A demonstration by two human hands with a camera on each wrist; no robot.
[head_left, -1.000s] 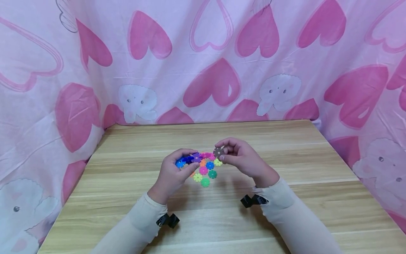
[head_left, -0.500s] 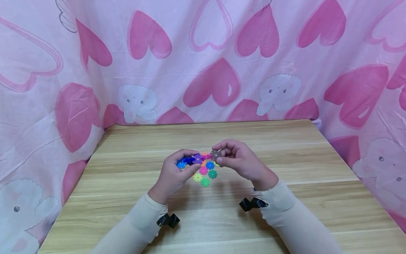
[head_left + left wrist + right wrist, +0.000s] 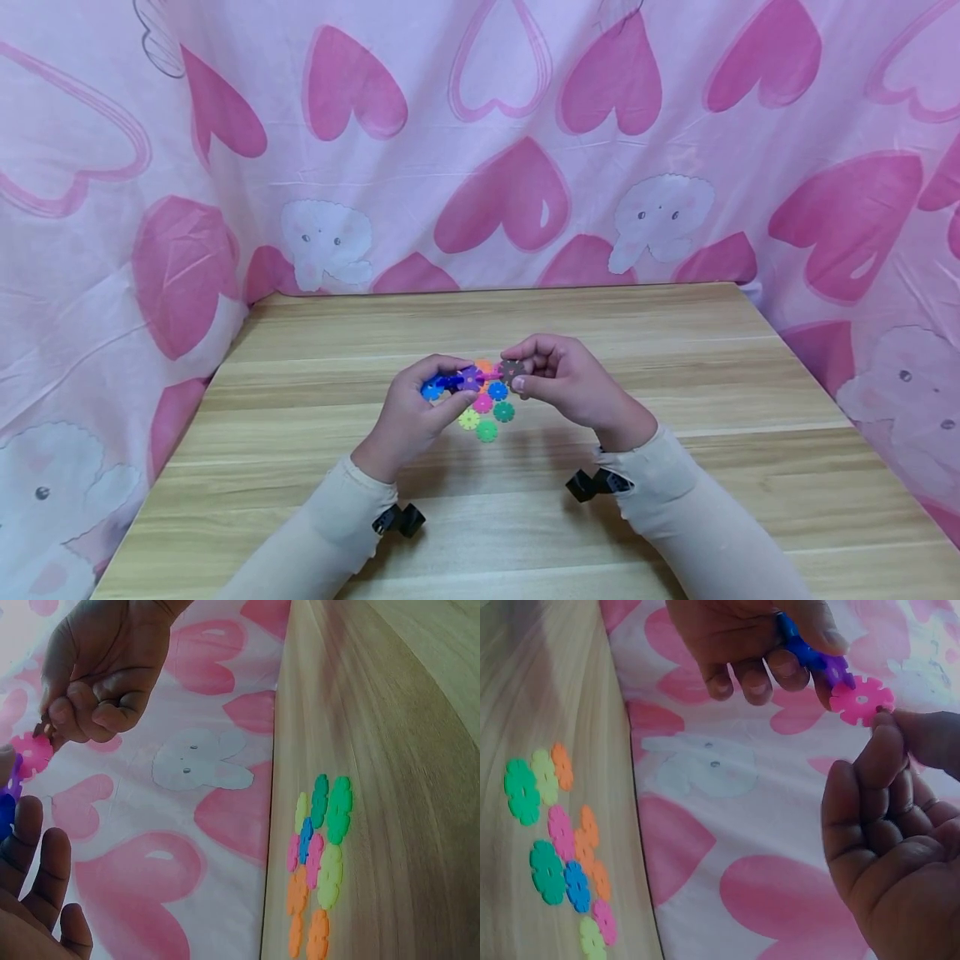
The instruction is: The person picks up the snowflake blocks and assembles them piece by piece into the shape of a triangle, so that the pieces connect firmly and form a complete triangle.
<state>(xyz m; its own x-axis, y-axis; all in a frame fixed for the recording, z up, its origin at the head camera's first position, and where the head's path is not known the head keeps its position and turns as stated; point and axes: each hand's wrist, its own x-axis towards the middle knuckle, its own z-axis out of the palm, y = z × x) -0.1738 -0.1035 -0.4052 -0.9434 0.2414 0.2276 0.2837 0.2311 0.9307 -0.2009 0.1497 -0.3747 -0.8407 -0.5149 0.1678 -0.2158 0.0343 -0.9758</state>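
A chain of notched snowflake discs hangs above the table between both hands. My left hand (image 3: 408,408) pinches its purple disc (image 3: 470,380) between thumb and fingers; blue discs (image 3: 432,390) run back toward the palm, partly covered. At the chain's right end is a pink disc (image 3: 850,705), set at an angle to the purple one. Between thumb and fingertips, my right hand (image 3: 573,383) holds a dark brown disc (image 3: 512,370). In the right wrist view the brown disc is mostly hidden and meets the pink disc's edge; whether their notches interlock I cannot tell.
Several loose discs lie flat on the wooden table (image 3: 480,533) below the hands, among them a light green disc (image 3: 487,431), a dark green disc (image 3: 504,412) and a yellow disc (image 3: 468,419). A pink heart-patterned curtain (image 3: 495,192) surrounds the table's back and sides.
My right hand has moved slightly left and down, bringing the brown disc to the chain's pink end. The left hand has shifted slightly right with the chain.
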